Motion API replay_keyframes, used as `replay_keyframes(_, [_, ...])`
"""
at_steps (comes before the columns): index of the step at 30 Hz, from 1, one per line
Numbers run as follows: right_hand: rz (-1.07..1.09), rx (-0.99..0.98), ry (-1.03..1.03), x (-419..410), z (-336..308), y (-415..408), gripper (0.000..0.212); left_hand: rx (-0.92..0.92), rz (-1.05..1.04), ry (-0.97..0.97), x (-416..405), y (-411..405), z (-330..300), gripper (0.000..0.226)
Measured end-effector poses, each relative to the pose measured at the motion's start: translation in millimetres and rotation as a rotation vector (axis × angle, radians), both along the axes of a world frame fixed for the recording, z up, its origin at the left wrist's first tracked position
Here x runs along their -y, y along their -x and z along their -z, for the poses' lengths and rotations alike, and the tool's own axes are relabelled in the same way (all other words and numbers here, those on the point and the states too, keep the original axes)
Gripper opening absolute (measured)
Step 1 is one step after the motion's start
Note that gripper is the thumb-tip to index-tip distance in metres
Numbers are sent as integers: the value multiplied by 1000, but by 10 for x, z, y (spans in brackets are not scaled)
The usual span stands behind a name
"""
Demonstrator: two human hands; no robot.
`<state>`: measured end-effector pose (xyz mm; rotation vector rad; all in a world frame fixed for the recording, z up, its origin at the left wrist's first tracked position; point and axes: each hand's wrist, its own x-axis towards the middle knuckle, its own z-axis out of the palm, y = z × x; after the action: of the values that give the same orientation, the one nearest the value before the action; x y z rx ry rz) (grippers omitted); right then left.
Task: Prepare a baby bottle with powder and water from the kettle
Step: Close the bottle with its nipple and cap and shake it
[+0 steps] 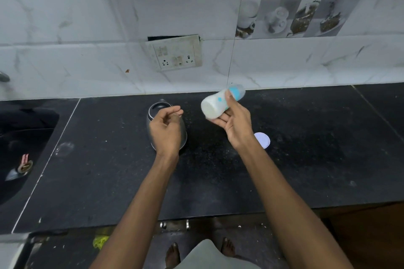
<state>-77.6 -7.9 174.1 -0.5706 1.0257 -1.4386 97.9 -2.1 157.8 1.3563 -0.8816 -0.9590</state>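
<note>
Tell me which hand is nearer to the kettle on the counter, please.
Left. The left hand hangs loosely curled in front of the kettle, overlapping it in this view and holding nothing. The right hand is off to the kettle's right, gripping the baby bottle.

You look down from your head-worn wide-angle camera, close over the black countertop, facing the marble-tiled wall; no second view.
</note>
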Motion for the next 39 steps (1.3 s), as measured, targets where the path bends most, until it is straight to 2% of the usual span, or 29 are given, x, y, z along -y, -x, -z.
replay_keyframes(2, [-32,-120,13,-10,-14,-1,49,-4,5,2,4,-11,-19,19])
replay_keyframes(5, [60,-26,8,19,-3,106,49,-15,-17,2,15,-17,-3,18])
replay_keyframes(8, [-36,-137,1,2,-4,142,44,-16,-13,-7,6,-21,-19,19])
replay_keyframes(12, [-8,-49,2,-28,36,146,40,-24,-18,-18,35,-2,10,19])
replay_keyframes(14, [-80,-154,7,-54,30,118,36,-27,0,-17,25,12,-19,20])
replay_keyframes(16, [-52,-159,7,-60,62,128,31,-29,-9,-8,44,4,-13,20])
replay_keyframes(18, [-29,-90,-7,-65,47,144,34,-32,-14,-6,50,5,10,19])
replay_keyframes(21, [-59,-163,0,-63,19,161,36,-30,-4,-4,30,-11,-8,19])
replay_keyframes(24, [47,-47,-5,-49,-13,220,39,-24,-29,1,40,-37,34,19])
replay_keyframes(27, [-32,-93,-4,-62,-59,195,36,-21,-23,-2,15,-35,17,19])
replay_keyframes(31, [53,198,68,-62,-168,174,30,-29,-33,-2,15,-50,49,19])
replay_keyframes(34, [-10,210,20,-84,-168,127,36,-31,-18,-11,1,-61,54,19])
replay_keyframes(37, [-62,355,-30,-102,-100,106,54,-34,-33,-5,23,-58,72,18])
replay_keyframes(39, [-46,430,-68,-105,-70,109,49,-29,-28,2,28,-53,66,17])
